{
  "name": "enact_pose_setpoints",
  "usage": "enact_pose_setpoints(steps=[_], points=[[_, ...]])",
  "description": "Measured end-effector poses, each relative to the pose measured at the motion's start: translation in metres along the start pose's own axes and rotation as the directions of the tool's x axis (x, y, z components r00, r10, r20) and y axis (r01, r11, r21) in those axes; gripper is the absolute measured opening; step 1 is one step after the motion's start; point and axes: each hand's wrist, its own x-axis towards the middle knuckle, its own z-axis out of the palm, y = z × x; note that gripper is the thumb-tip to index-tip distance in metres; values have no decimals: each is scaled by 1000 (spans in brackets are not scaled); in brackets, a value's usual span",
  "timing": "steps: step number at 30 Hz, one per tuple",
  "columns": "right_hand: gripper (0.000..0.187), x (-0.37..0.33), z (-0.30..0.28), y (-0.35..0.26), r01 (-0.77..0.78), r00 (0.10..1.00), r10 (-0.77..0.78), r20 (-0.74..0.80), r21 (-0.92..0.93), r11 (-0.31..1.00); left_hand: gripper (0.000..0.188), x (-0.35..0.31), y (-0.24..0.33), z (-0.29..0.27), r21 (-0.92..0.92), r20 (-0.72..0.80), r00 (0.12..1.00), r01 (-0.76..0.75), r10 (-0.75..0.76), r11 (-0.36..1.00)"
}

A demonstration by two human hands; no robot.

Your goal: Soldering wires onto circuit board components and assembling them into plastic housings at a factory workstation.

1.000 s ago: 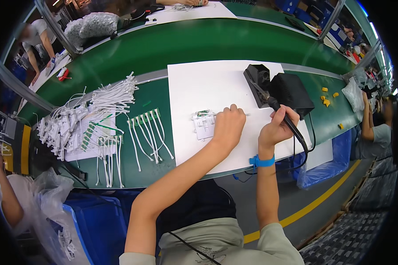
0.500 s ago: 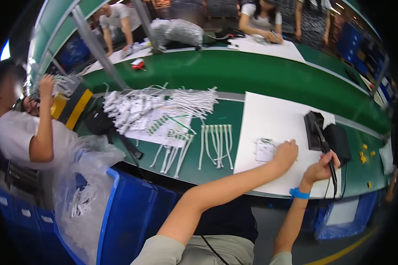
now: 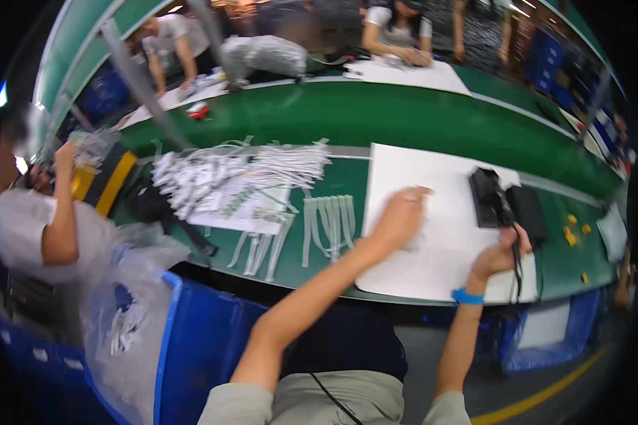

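Note:
My right hand [image 3: 502, 253], with a blue band at its wrist, is wrapped round the black handle of a soldering iron [image 3: 518, 265]. The front of the iron reaches to a black stand [image 3: 485, 200] on the white board. My left hand [image 3: 401, 218] is over the left half of the board, fingers curled and brought together; what they pinch, if anything, is hidden. Beneath that hand, a small white piece is mostly covered. To its left, several white cable strips [image 3: 324, 219] lie side by side on the green bench.
A heap of white cables [image 3: 213, 173] lies on the bench at left, beside a seated co-worker [image 3: 46, 230]. A blue bin [image 3: 205, 340] with a plastic liner stands below. Yellow bits [image 3: 570, 235] lie at right. A green raised strip [image 3: 376, 117] crosses behind; other people work beyond it.
My left hand has shifted left and farther up the board, now covering the white piece. My right hand still grips the soldering iron by the stand. The whole view has swung slightly.

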Motion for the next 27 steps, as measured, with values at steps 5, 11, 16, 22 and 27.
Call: enact_pose_setpoints(steps=[5, 11, 16, 22, 27], points=[[16, -2, -2, -6, -13, 997, 12, 78, 3, 1000, 17, -42, 6, -53, 416, -24, 999, -21, 33, 909], [16, -1, 1, -14, 29, 990, -35, 137, 47, 998, 24, -66, -6, -51, 463, 0, 996, 81, -92, 883], [16, -1, 1, -16, -2, 988, -2, 152, 25, 1000, 36, -74, -3, -33, 452, -44, 981, 190, -192, 872], [17, 0, 1, -16, -8, 986, 10, 169, -10, 1000, 52, -80, 1, -32, 490, 194, 974, 5, -114, 872], [20, -2, 6, -18, 47, 982, -44, 184, -17, 999, 58, -88, -3, -36, 468, 211, 977, -76, -28, 880]])
